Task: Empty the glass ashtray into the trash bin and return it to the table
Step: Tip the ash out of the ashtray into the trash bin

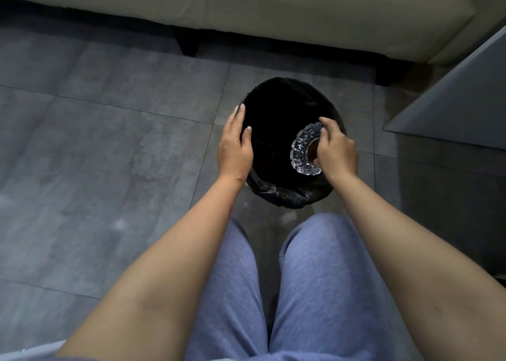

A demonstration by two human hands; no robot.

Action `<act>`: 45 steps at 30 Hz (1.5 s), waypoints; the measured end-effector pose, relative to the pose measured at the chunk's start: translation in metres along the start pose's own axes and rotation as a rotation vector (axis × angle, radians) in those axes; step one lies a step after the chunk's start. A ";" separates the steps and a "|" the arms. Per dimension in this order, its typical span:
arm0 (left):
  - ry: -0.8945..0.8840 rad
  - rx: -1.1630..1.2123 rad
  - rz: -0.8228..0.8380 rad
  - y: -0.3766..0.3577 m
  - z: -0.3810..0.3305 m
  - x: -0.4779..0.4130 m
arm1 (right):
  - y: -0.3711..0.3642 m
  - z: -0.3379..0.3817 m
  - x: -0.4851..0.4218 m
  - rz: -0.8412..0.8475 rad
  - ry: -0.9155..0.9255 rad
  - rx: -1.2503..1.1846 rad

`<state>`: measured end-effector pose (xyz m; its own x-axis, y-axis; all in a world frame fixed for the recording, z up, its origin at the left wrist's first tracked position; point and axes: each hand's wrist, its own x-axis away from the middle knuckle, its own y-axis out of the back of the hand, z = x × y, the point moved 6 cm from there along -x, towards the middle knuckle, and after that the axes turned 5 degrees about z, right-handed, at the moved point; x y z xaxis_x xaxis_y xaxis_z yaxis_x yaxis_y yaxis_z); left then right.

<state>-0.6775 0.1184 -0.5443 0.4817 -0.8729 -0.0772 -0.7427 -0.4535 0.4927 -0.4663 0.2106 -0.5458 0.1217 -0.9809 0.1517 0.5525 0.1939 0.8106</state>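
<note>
A round trash bin lined with a black bag stands on the floor just ahead of my knees. My right hand grips the cut-glass ashtray by its right rim and holds it tilted on edge over the right side of the bin's mouth. Something brown shows at the ashtray's centre. My left hand rests on the bin's left rim, thumb inside the opening and fingers along the edge. The bin's inside is too dark to see into.
A beige sofa on dark legs runs across the top. A grey table corner juts in at the right. Grey floor tiles spread to the left. My legs in blue trousers fill the bottom.
</note>
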 end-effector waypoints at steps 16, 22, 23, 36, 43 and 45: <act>-0.024 -0.059 -0.032 0.003 0.005 0.008 | -0.009 0.008 -0.006 0.056 0.133 0.155; -0.030 -0.059 -0.034 0.002 0.004 0.009 | -0.019 0.010 -0.007 0.140 0.116 0.217; -0.033 -0.058 -0.037 0.002 0.004 0.008 | -0.018 0.011 -0.007 0.113 0.124 0.187; -0.030 -0.059 -0.046 0.004 0.009 0.010 | -0.006 0.019 -0.009 0.051 0.169 0.231; 0.022 -0.049 -0.032 0.003 0.015 0.012 | -0.006 0.012 -0.003 0.007 0.074 0.197; 0.064 -0.036 -0.029 0.003 0.021 0.013 | -0.001 0.012 0.002 -0.022 0.028 0.038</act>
<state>-0.6834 0.1018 -0.5613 0.5329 -0.8454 -0.0368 -0.7111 -0.4710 0.5220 -0.4764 0.2087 -0.5394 0.1331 -0.9840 0.1188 0.5235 0.1715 0.8346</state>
